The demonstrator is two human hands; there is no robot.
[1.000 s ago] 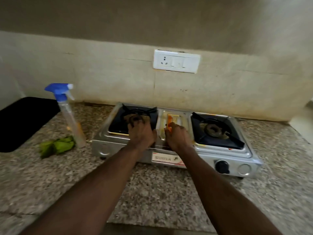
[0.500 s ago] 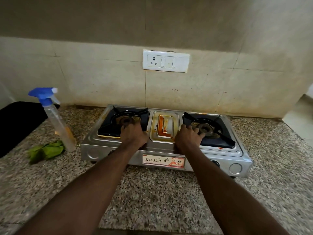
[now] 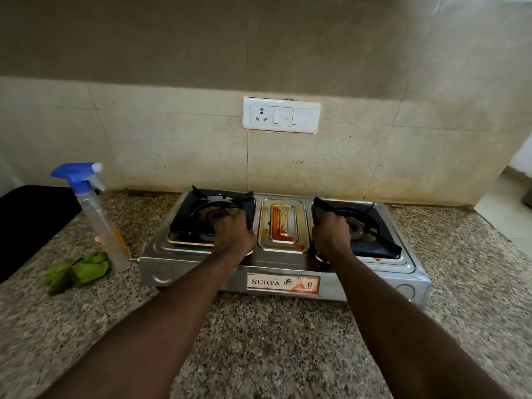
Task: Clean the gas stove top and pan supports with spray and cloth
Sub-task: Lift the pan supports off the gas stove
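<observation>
Black enamel: the left hand (image 3: 234,236) grips the left pan support (image 3: 187,223), the right hand (image 3: 331,236) grips the right pan support (image 3: 383,246), on the stove (image 3: 201,262). Best lifted straight up (spray bottle (image 3: 98,214) and green cloth (image 3: 77,272) lie left).

On the gas stove (image 3: 359,286) at the bench's (image 3: 259,329) far edge, left grip (image 3: 234,236) holds left pan support (image 3: 187,223), right grip (image 3: 331,236) right pan support (image 3: 385,249).
</observation>
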